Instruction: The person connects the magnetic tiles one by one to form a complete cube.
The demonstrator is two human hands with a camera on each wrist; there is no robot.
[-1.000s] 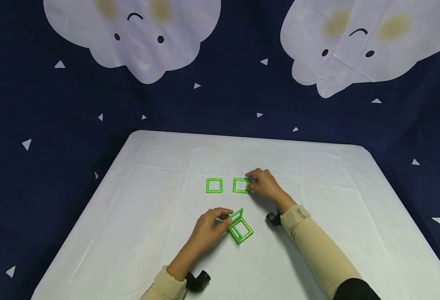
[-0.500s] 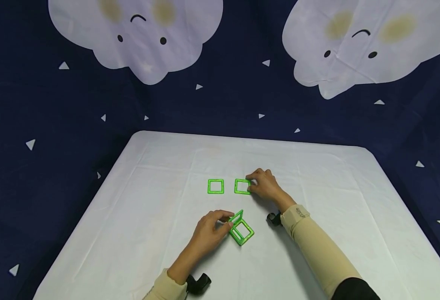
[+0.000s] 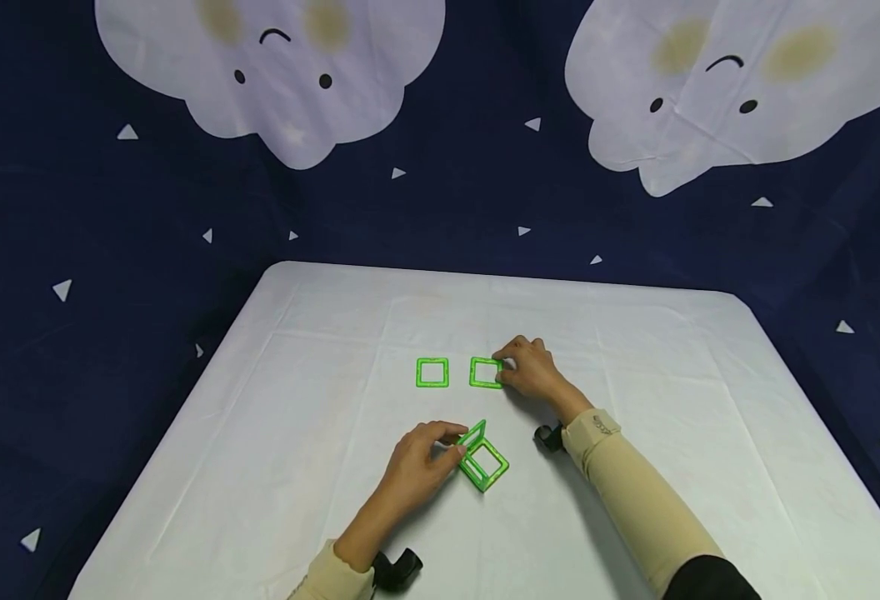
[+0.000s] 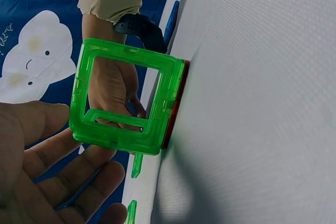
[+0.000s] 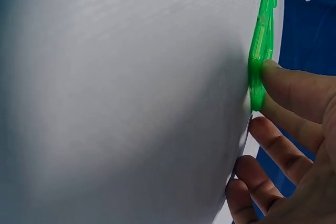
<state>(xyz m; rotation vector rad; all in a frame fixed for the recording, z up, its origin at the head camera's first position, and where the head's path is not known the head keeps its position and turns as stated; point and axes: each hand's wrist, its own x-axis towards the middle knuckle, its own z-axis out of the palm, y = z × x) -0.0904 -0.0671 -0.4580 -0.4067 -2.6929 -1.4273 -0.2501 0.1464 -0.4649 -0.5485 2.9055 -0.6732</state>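
My left hand pinches the corner of a small structure of green square magnetic tiles, thumb on the near side. One tile lies on the table as a base, with others standing along its left sides. In the left wrist view an upright tile frame faces the camera, the thumb at its edge. Farther back, my right hand holds the right edge of a flat green square tile between thumb and index finger. The right wrist view shows that tile edge-on under the thumb, the other fingers loosely bent.
Another green square tile lies flat left of the one in my right hand. White cloth covers the table. A dark blue curtain with clouds hangs behind. Black wrist mounts sit under both forearms.
The view has shifted slightly. Both hands keep their grips, and the tiles stay where they were on the table.
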